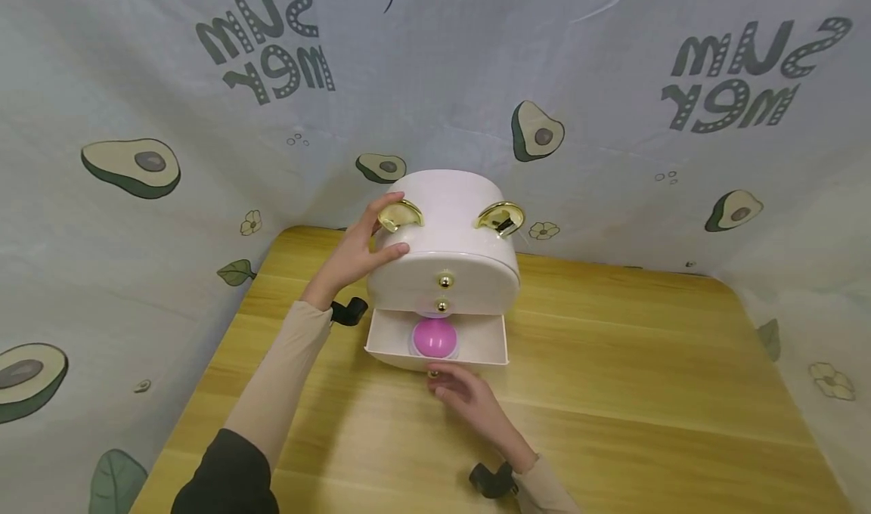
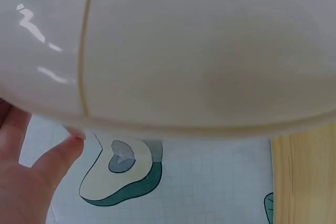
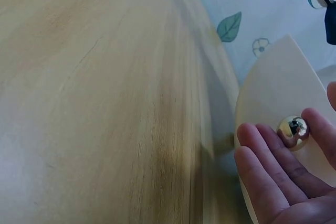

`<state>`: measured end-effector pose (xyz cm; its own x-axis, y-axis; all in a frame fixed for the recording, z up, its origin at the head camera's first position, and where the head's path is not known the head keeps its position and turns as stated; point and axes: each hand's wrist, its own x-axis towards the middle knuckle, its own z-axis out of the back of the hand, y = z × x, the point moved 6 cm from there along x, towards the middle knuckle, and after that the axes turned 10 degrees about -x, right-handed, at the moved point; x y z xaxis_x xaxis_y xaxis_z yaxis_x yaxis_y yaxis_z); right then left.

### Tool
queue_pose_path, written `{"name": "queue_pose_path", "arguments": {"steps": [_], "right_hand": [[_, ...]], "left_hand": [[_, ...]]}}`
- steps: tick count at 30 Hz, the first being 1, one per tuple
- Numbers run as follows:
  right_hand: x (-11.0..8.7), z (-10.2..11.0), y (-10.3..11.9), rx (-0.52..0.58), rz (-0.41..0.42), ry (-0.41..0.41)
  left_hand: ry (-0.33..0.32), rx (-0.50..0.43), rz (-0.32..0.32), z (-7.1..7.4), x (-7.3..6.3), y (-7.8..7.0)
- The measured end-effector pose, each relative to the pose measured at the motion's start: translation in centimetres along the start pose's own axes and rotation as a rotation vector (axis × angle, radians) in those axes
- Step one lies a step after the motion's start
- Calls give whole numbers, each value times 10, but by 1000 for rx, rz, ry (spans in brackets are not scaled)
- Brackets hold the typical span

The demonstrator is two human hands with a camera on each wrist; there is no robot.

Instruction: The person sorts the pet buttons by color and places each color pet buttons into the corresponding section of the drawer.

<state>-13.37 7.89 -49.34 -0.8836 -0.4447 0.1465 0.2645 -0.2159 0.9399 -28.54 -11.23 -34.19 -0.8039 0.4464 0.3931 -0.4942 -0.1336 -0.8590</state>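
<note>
A glossy white box (image 1: 442, 215) with gold ears has a lower drawer (image 1: 476, 340) pulled out at its front. Inside the drawer is a round pink-topped thing (image 1: 435, 338) with a pale rim. My left hand (image 1: 357, 249) rests on the box's left side, thumb and forefinger spread around the gold left ear (image 1: 400, 215); its other fingers are largely hidden. My right hand (image 1: 472, 404) is at the drawer front, fingertips around the gold round knob (image 3: 293, 132). In the right wrist view, fingers touch the knob from both sides.
The box stands toward the back of a wooden table (image 1: 646, 363). Behind it hangs a pale cloth (image 1: 435, 83) printed with avocados and lettering. Two more gold knobs (image 1: 445, 280) sit on the box front above the drawer. Black camera mounts (image 1: 348, 311) are on both wrists.
</note>
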Motion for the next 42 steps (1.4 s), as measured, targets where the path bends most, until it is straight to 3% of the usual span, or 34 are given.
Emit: {"name": "queue_pose_path", "arguments": {"steps": [8, 22, 37, 40, 42], "right_hand": [[13, 8, -1, -22, 29, -24], [42, 14, -9, 39, -54, -59], [63, 20, -14, -7, -113, -98], [67, 21, -15, -10, -128, -107], [69, 22, -15, -10, -137, -115]], "left_hand": [[12, 6, 9, 3, 5, 4], [24, 11, 16, 11, 10, 7], [66, -18, 28, 17, 19, 14], [83, -20, 38, 16, 21, 14], [94, -20, 43, 16, 21, 4]]}}
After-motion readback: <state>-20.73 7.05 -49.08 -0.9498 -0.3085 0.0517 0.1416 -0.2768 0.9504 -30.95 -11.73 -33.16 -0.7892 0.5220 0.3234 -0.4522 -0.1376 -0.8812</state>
